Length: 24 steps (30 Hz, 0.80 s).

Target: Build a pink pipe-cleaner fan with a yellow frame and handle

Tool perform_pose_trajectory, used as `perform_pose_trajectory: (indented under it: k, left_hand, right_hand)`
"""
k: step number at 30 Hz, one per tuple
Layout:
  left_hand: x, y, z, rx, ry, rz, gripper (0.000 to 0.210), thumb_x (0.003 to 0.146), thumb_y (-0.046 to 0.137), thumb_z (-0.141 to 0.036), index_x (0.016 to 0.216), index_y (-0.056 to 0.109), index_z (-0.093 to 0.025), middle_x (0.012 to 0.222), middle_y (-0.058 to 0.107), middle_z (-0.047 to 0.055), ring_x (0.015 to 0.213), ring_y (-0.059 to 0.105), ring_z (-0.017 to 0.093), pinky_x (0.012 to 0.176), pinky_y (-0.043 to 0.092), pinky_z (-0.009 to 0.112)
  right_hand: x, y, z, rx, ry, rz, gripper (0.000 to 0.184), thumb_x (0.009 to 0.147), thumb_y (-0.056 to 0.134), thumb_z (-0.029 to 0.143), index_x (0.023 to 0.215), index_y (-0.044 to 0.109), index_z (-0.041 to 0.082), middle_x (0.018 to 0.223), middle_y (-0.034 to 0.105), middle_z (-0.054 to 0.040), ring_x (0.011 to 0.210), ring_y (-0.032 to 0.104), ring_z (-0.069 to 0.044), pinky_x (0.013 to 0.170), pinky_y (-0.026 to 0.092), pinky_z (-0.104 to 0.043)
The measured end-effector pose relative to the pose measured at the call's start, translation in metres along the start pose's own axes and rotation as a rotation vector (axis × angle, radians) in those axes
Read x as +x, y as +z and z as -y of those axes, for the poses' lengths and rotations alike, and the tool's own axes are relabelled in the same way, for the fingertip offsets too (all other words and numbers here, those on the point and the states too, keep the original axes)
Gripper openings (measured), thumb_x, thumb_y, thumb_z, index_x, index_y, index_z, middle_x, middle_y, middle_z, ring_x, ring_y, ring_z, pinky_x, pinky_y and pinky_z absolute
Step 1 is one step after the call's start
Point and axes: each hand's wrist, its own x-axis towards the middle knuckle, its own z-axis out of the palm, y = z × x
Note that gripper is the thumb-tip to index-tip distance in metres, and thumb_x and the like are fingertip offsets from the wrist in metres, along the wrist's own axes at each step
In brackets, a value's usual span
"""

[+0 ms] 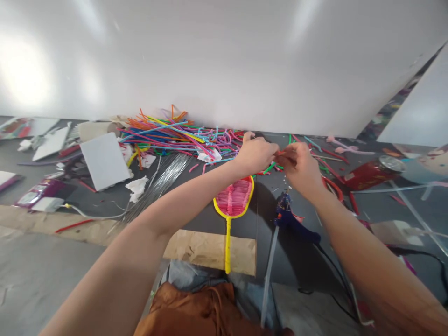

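Observation:
Both of my hands meet over the far middle of the table, fingers pinched together. Between the fingertips of my left hand (257,151) and my right hand (304,170) is a small red pipe cleaner piece (282,153), mostly covered by the fingers. Below my left hand lies a racket-shaped pipe cleaner figure (234,203), pink inside with a yellow rim and handle; my left forearm and hand hide its top. Nearer to me than my right hand, a dark blue glue gun (297,226) rests with a long clear glue stick (270,275) sticking out towards me.
A heap of colourful pipe cleaners (164,133) lies against the white panel (224,60). To the left are thin wires (157,184), a white board (105,161) and a purple packet (40,191). A red can (374,171) lies tipped at right. Brown paper (196,247) lines the front edge.

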Motion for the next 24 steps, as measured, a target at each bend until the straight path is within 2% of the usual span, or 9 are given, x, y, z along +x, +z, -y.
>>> perform_pose_trajectory:
  k: [4, 7, 9, 12, 15, 17, 18, 21, 24]
  left_hand:
    - [-0.001, 0.001, -0.003, 0.012, 0.050, 0.010, 0.018, 0.082, 0.051, -0.022, 0.084, 0.069, -0.018, 0.082, 0.070, 0.008, 0.091, 0.061, 0.024, 0.095, 0.026, 0.049]
    - [-0.005, -0.002, 0.007, -0.114, -0.002, 0.009, 0.016, 0.078, 0.053, -0.022, 0.080, 0.069, -0.018, 0.077, 0.069, 0.004, 0.083, 0.060, 0.020, 0.091, 0.032, 0.043]
    - [-0.013, -0.007, 0.018, -0.284, -0.090, -0.018, 0.015, 0.076, 0.054, -0.021, 0.077, 0.068, -0.017, 0.074, 0.068, 0.002, 0.075, 0.059, 0.016, 0.083, 0.038, 0.035]
    - [-0.036, -0.011, 0.035, -0.667, -0.230, -0.038, 0.013, 0.075, 0.059, -0.025, 0.073, 0.066, -0.015, 0.070, 0.065, 0.001, 0.067, 0.057, 0.013, 0.069, 0.041, 0.027]
    - [-0.067, -0.010, 0.040, -1.134, -0.359, -0.012, 0.022, 0.076, 0.065, -0.035, 0.077, 0.064, -0.013, 0.072, 0.066, 0.002, 0.068, 0.058, 0.012, 0.069, 0.043, 0.026]
    - [-0.087, -0.007, 0.036, -1.349, -0.417, 0.012, 0.028, 0.074, 0.071, -0.040, 0.077, 0.064, -0.013, 0.074, 0.067, 0.003, 0.067, 0.057, 0.010, 0.069, 0.043, 0.025]
    - [-0.096, -0.005, 0.033, -1.441, -0.436, 0.020, 0.031, 0.073, 0.073, -0.042, 0.075, 0.064, -0.013, 0.072, 0.066, 0.002, 0.065, 0.056, 0.009, 0.068, 0.042, 0.025]
    - [-0.115, -0.002, 0.023, -1.655, -0.467, 0.019, 0.035, 0.069, 0.077, -0.045, 0.071, 0.064, -0.013, 0.069, 0.063, 0.001, 0.064, 0.054, 0.008, 0.068, 0.041, 0.024]
    - [-0.127, -0.001, 0.017, -1.774, -0.499, 0.002, 0.036, 0.066, 0.080, -0.045, 0.070, 0.064, -0.013, 0.069, 0.062, 0.001, 0.067, 0.055, 0.009, 0.071, 0.041, 0.025]
  right_hand:
    - [-0.007, -0.005, -0.001, -0.073, -0.026, 0.011, 0.021, 0.085, 0.054, 0.027, 0.105, 0.047, 0.026, 0.095, 0.073, -0.0084, 0.093, 0.069, -0.028, 0.074, 0.051, -0.039]
    - [-0.010, -0.012, -0.008, -0.250, -0.052, -0.002, 0.017, 0.087, 0.051, 0.025, 0.104, 0.052, 0.026, 0.097, 0.073, -0.0077, 0.094, 0.068, -0.028, 0.073, 0.050, -0.037]
    - [-0.011, -0.019, -0.019, -0.377, -0.046, -0.015, 0.015, 0.088, 0.049, 0.025, 0.101, 0.057, 0.025, 0.094, 0.073, -0.0077, 0.089, 0.068, -0.028, 0.070, 0.049, -0.036]
    - [-0.010, -0.027, -0.033, -0.554, -0.036, 0.025, 0.018, 0.087, 0.048, 0.020, 0.095, 0.064, 0.020, 0.088, 0.072, -0.0107, 0.086, 0.066, -0.029, 0.072, 0.049, -0.040]
    - [-0.010, -0.026, -0.026, -0.614, -0.078, 0.045, 0.019, 0.085, 0.052, 0.018, 0.091, 0.070, 0.019, 0.107, 0.070, -0.0130, 0.105, 0.059, -0.032, 0.088, 0.046, -0.049]
    - [-0.014, -0.020, -0.005, -0.534, -0.154, 0.018, 0.019, 0.088, 0.054, 0.024, 0.095, 0.071, 0.023, 0.121, 0.065, -0.0097, 0.115, 0.054, -0.031, 0.096, 0.042, -0.051]
    - [-0.017, -0.016, 0.009, -0.445, -0.203, 0.005, 0.020, 0.089, 0.053, 0.026, 0.098, 0.071, 0.024, 0.120, 0.065, -0.0083, 0.114, 0.055, -0.029, 0.097, 0.043, -0.050]
    - [-0.029, -0.001, 0.053, -0.092, -0.269, 0.029, 0.019, 0.091, 0.053, 0.029, 0.100, 0.069, 0.025, 0.101, 0.071, -0.0060, 0.100, 0.064, -0.023, 0.092, 0.049, -0.041]
    - [-0.041, 0.015, 0.083, 0.062, -0.308, 0.132, 0.017, 0.091, 0.053, 0.028, 0.098, 0.069, 0.025, 0.094, 0.072, -0.0044, 0.090, 0.067, -0.020, 0.086, 0.053, -0.037]
